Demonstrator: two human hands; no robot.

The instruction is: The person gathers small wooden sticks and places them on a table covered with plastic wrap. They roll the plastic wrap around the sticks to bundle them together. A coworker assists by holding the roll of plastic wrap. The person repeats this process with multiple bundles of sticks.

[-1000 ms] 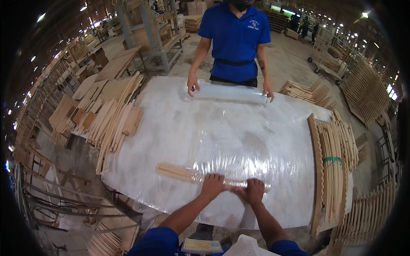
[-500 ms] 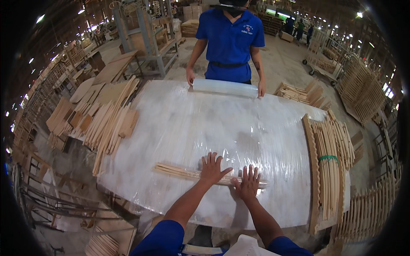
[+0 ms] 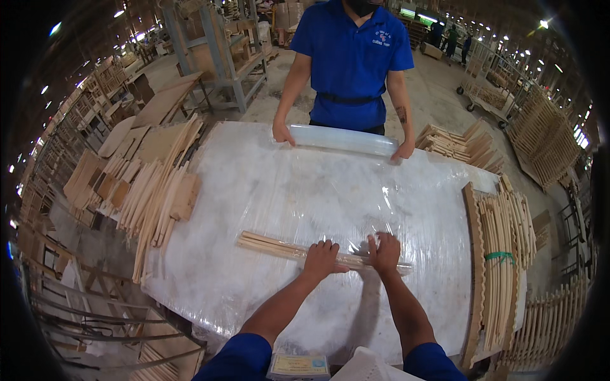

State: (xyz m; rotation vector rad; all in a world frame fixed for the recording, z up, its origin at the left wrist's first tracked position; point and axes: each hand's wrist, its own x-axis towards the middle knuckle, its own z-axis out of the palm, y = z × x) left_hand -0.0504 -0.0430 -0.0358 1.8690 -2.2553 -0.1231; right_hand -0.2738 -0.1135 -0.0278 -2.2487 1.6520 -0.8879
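A thin bundle of pale wooden strips (image 3: 270,245) lies across the table near me, its right part under clear plastic film (image 3: 254,197) that covers the tabletop. My left hand (image 3: 322,259) has its fingers curled over the middle of the bundle. Toward the bundle's right end, my right hand (image 3: 385,253) is closed, and the film creases up at its fingertips. Across the table, a person in a blue shirt (image 3: 349,63) holds a roll of clear film (image 3: 346,139) at both ends along the far edge.
Loose wooden strips (image 3: 155,203) are piled at the left edge. At the right stand sticks tied with a green band (image 3: 499,256), beside a wavy-edged wooden piece (image 3: 475,267). More wood pieces (image 3: 454,145) lie beyond the far right corner. A wheeled rack (image 3: 489,86) stands farther back.
My hands have gone from flat and spread to curled, the right one gathering film. The person opposite has leaned closer with the roll. My view has shifted slightly.
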